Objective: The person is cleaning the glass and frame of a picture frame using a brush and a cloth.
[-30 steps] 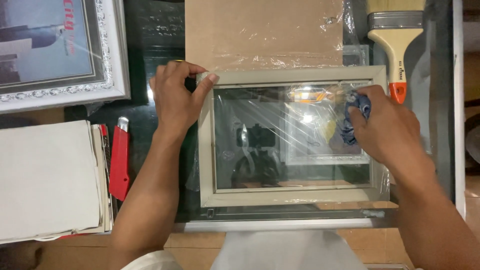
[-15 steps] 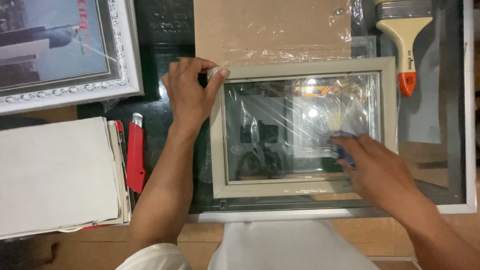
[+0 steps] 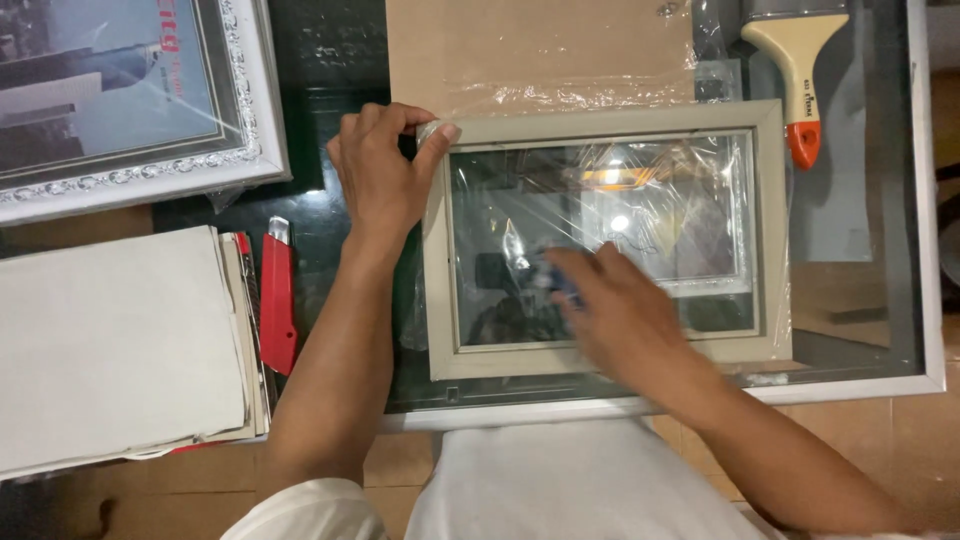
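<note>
While I scan left to right: stack of grey boards (image 3: pixel 115 350), red utility knife (image 3: pixel 277 300) lie untouched. Left hand (image 3: pixel 385 180) pins top-left corner of beige picture frame (image 3: pixel 600 115), fingers together on rim, same spot as a second ago. Right hand (image 3: pixel 625 315), blurred, fingers closed over blue cloth (image 3: pixel 562 285), has swept from right side to lower-centre of glass; I judge wiping mid-pass. Paintbrush (image 3: pixel 795 60) idle, far right.
</note>
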